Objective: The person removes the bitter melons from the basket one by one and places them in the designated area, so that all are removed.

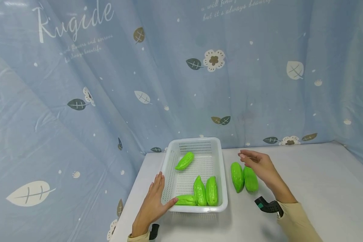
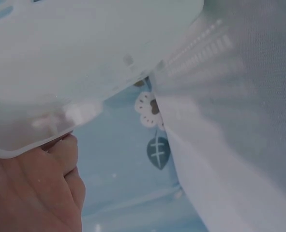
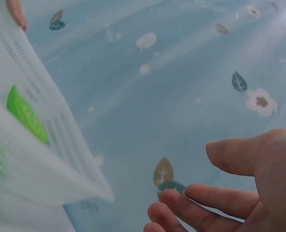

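Observation:
A white plastic basket (image 1: pixel 225 188) with a perforated floor stands on the table. Several bright green, bumpy bitter melons lie in it: one bitter melon (image 1: pixel 185 161) at the back left, the others, such as this bitter melon (image 1: pixel 211 191), along the front. My left hand (image 1: pixel 152 200) rests at the basket's front left corner, fingers straight along the outside, thumb over the rim. To the right of the basket, two more bitter melons, a left one (image 1: pixel 237 177) and a right one (image 1: pixel 250 179), lie side by side. Above them hovers my right hand (image 1: pixel 258 164), fingers loosely bent, holding nothing.
A white cloth covers the table (image 1: pixel 314 181), which reaches well to the right of the melons. Behind and to the left hangs a blue curtain (image 1: pixel 245 84) printed with leaves and flowers. Both wrists carry black straps.

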A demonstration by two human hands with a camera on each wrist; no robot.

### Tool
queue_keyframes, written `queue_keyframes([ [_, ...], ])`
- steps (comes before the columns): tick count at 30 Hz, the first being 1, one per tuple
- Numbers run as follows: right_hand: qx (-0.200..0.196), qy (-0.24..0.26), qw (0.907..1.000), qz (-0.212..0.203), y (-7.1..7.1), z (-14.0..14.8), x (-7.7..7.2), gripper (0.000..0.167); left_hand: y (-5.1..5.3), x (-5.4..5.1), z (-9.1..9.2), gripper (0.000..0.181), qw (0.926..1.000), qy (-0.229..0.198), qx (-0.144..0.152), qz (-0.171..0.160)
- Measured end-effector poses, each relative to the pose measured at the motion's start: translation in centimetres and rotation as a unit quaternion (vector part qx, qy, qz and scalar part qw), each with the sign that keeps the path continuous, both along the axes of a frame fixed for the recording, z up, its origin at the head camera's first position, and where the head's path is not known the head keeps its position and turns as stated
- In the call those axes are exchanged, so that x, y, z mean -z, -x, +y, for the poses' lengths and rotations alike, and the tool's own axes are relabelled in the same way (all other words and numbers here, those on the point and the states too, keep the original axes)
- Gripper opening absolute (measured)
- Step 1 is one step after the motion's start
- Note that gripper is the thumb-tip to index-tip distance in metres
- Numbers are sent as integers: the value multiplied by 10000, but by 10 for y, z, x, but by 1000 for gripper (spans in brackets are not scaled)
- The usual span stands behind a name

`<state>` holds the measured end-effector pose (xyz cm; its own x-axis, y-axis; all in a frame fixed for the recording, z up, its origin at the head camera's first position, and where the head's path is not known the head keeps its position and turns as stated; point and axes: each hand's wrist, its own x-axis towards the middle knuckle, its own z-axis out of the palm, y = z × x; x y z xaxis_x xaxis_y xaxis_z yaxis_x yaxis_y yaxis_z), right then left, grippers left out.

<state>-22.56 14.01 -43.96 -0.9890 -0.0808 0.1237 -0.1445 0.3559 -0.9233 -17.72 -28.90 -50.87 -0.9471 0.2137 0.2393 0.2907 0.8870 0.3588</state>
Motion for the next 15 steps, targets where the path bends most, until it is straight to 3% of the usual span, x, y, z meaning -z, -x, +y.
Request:
queue_keyframes([
  [7, -232, 142, 9996, 56, 2, -21, -16, 57, 0, -2, 1, 108, 10000, -59, 24, -34],
  [15, -425, 415, 9982, -9, 7, -44, -22, 54, -1, -2, 0, 108, 9999, -149, 25, -81],
])
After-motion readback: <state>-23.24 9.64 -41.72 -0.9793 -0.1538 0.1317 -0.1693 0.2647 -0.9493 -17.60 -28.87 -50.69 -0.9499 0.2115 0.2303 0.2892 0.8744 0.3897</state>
